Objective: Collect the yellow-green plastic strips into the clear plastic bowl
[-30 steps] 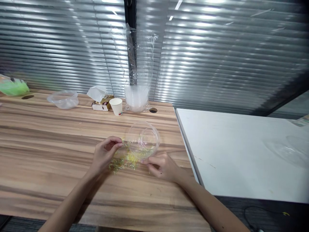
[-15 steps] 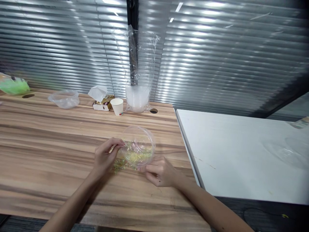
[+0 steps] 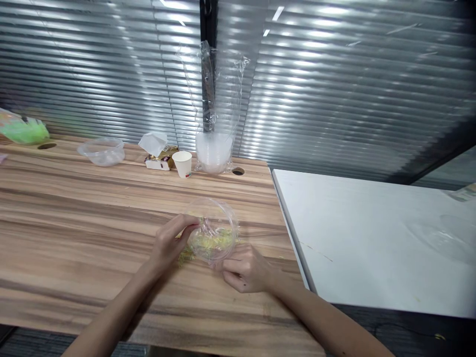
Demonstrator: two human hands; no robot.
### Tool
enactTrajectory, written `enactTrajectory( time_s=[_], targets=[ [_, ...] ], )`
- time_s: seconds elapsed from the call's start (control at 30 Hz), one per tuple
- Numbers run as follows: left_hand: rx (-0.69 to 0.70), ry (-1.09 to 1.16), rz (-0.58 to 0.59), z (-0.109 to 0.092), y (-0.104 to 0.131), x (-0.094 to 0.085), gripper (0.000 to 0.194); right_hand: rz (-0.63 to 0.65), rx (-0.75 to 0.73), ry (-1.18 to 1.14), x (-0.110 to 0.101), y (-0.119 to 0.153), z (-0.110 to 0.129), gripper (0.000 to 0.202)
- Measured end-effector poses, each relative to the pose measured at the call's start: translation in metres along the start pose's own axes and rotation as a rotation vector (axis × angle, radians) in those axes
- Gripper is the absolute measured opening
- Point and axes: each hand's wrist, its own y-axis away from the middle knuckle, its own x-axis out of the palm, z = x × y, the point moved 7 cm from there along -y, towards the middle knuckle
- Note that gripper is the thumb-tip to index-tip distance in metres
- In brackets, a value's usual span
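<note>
A round clear plastic bowl (image 3: 232, 218) stands out over the wood-look table in front of me. Yellow-green shredded filler (image 3: 213, 242) shows through it, and another clump of the filler lies at its lower left. My left hand (image 3: 174, 242) reaches over the bowl's left side with thumb and fingers pinched together; what is between the fingertips is too small to make out. At the bowl's lower right rim, my right hand (image 3: 247, 267) is closed, its curled fingers gripping the edge.
Along the back of the table (image 3: 74, 218) are another clear bowl (image 3: 103, 152), a tissue pack (image 3: 158, 161), a paper cup (image 3: 183, 164), bagged stacked bowls (image 3: 213, 152) and a green bag (image 3: 24, 131). A white table (image 3: 364, 238) adjoins on the right, with clear plastic on it.
My left hand has shifted right, its fingertips now further over the bowl. My right hand keeps its place at the rim. The whole view has moved slightly.
</note>
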Motion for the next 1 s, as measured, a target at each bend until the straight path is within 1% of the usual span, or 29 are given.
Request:
enactTrajectory(
  time_s=[0.13,0.33,0.43,0.5,0.6,0.7,0.77,0.9,1.0],
  targets=[
    [0.029,0.000,0.033,0.000,0.001,0.003,0.014,-0.033,-0.010,-0.007,-0.003,-0.001,0.001,0.027],
    [0.121,-0.019,0.057,-0.003,0.003,0.004,0.012,-0.042,0.006,-0.018,-0.002,0.001,0.001,0.027],
    [0.190,-0.033,0.076,-0.009,0.000,0.003,0.015,-0.045,0.008,-0.035,-0.002,0.001,0.002,0.027],
    [0.237,-0.054,0.049,-0.015,-0.003,-0.001,0.015,-0.034,0.020,-0.028,-0.002,0.001,0.001,0.026],
    [0.256,-0.126,-0.059,-0.021,-0.009,-0.010,0.015,-0.034,0.022,-0.016,-0.002,0.001,0.000,0.024],
    [0.167,-0.173,-0.117,-0.016,-0.011,-0.015,0.015,-0.075,0.007,-0.014,-0.005,0.001,0.000,0.023],
    [0.044,-0.150,-0.092,-0.006,-0.011,-0.013,0.019,-0.081,0.009,-0.015,-0.005,0.002,-0.001,0.023],
    [-0.234,0.044,0.073,0.018,-0.005,0.003,0.035,-0.047,0.025,-0.008,-0.002,0.003,-0.004,0.021],
    [-0.350,0.194,0.177,0.024,0.000,0.014,0.041,-0.045,0.039,-0.005,-0.002,0.005,-0.006,0.023]
  ],
)
